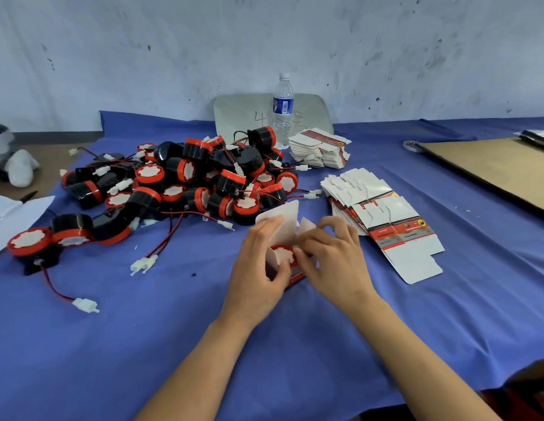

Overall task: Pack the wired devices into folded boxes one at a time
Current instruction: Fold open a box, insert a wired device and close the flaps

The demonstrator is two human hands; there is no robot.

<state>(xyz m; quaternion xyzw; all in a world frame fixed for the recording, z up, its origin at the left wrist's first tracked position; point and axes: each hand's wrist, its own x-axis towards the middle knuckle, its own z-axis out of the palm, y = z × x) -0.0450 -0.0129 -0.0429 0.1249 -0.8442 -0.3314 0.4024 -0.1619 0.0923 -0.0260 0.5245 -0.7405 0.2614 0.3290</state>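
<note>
Wired device (283,257), red-rimmed and white-faced, in open-flapped box (282,213)

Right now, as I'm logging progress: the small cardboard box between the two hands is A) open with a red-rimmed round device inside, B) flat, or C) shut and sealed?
A: the small cardboard box, held by the left hand and right hand, has its white flap up, and the red-rimmed round device shows inside.

The 2 bare forearms reach forward; left hand (258,262) and right hand (334,256) meet, fingers curled, gripping.
</note>
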